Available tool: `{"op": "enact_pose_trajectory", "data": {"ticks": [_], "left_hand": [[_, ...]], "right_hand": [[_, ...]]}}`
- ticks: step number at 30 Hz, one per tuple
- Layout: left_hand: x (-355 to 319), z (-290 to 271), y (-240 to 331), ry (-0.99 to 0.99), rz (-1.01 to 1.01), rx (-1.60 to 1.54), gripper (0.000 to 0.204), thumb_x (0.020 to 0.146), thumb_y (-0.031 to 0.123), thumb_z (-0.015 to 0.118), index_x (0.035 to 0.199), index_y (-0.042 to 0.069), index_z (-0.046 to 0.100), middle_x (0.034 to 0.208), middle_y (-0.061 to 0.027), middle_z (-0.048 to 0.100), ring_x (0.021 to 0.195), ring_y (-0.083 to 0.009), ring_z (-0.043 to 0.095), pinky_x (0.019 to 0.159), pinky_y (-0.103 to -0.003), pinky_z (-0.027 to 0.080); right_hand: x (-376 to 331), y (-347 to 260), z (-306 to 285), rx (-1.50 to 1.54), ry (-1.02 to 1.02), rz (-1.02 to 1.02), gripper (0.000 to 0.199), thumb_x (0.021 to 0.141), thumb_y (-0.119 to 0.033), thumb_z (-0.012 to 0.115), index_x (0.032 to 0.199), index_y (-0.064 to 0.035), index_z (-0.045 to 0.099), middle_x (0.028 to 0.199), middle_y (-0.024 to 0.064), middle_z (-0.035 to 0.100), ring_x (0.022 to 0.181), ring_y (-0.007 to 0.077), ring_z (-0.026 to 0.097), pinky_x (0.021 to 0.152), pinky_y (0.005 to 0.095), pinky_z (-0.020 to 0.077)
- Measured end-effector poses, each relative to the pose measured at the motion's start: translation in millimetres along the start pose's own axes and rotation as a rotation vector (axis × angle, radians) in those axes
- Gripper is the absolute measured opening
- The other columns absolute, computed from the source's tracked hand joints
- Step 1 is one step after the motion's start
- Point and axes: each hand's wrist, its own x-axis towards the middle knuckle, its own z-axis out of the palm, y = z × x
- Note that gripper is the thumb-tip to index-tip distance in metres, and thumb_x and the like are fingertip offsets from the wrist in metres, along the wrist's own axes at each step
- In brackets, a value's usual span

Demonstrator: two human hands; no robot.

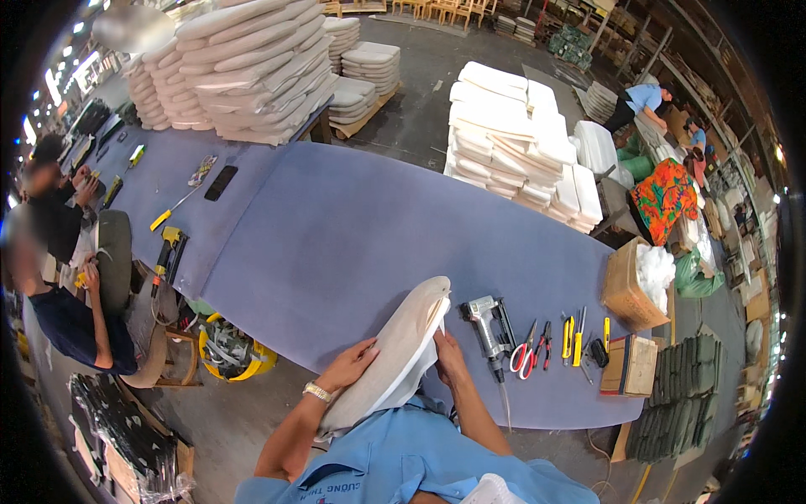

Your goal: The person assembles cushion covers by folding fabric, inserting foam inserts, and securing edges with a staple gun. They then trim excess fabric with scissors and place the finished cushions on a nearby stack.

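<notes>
A padded seat cushion (390, 344) with light grey-beige fabric on its face and a white layer along its edge stands tilted on its side against my body, its far end over the table. My left hand (353, 364), with a watch on the wrist, presses against its fabric face. My right hand (451, 358) grips the white edge on the other side; some of its fingers are hidden behind the material. Just right of that hand lies a silver staple gun (484, 323) with an air hose. Red-handled scissors (524, 356) are beside it.
Pliers (544, 344), a yellow screwdriver (578, 343) and cutters lie along the blue-grey table (353, 227). A cardboard box (625, 286) with white stuffing stands right. Cushion stacks (260, 76) rise at the back left. Two people work at far left near another staple gun (170, 252).
</notes>
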Motion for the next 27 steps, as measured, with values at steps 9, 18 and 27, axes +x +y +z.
{"op": "enact_pose_trajectory", "data": {"ticks": [9,18,27], "left_hand": [[19,9,105,0.287,0.425,0.020,0.061,0.106,0.040,0.052,0.155,0.007,0.040,0.148,-0.0264,0.053,0.135,-0.0417,0.053,0.113,-0.042,0.042],[-43,-84,233,0.809,1.231,0.741,0.093,0.074,0.039,0.089,0.151,0.011,0.044,0.161,-0.0182,0.038,0.148,-0.0350,0.039,0.119,-0.059,0.029],[-26,13,79,0.832,0.602,0.319,0.062,0.083,0.025,0.085,0.134,0.005,0.056,0.124,-0.0171,0.069,0.109,-0.0381,0.068,0.093,-0.045,0.055]], "right_hand": [[-31,-81,22,0.181,-0.132,-0.227,0.035,0.106,-0.029,0.056,0.127,-0.0014,0.063,0.107,0.0075,0.070,0.089,0.0162,0.067,0.077,0.0331,0.0555],[-88,-261,62,-0.610,-0.594,-0.854,0.030,0.106,-0.026,0.056,0.113,-0.0018,0.071,0.090,0.0036,0.072,0.082,0.0099,0.060,0.073,0.0282,0.0493],[-9,-195,114,-1.548,-0.630,-0.971,0.023,0.095,-0.035,0.063,0.096,-0.0124,0.064,0.092,0.0142,0.070,0.087,0.0418,0.067,0.073,0.0524,0.0512]]}}
